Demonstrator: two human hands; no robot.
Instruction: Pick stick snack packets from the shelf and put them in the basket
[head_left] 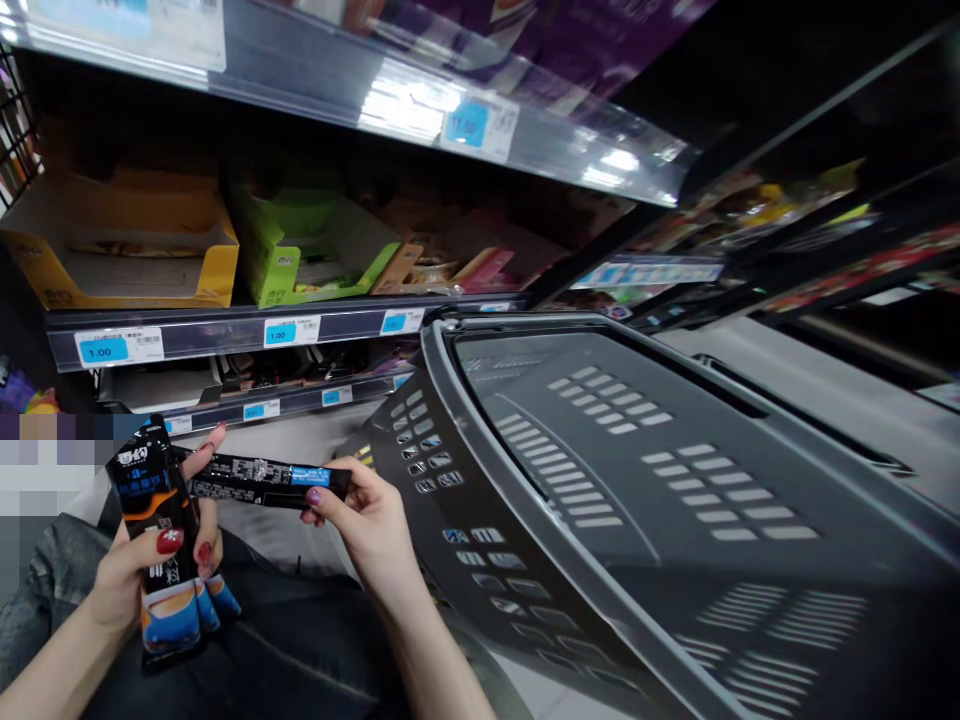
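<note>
My left hand (124, 580) is closed around several slim black packets (154, 510) with blue and orange print, fanned out at their lower ends. Between the thumb and fingers of my right hand (375, 520) is the end of one more narrow black packet (262, 480), its printed back side turned toward me. That packet lies sideways, its other end reaching behind the fingers of my left hand. Both hands are above my lap, in front of the lower shelves. What food the packets hold I cannot tell.
A grey plastic shopping basket (510, 440) with slotted walls stands close on my right. Ahead, a shelf bears a yellow carton (135, 285), a green carton (322, 270) and a pink one (487, 268). Price labels (120, 347) line the shelf edges. Dark packets (277, 370) lie on the shelf below.
</note>
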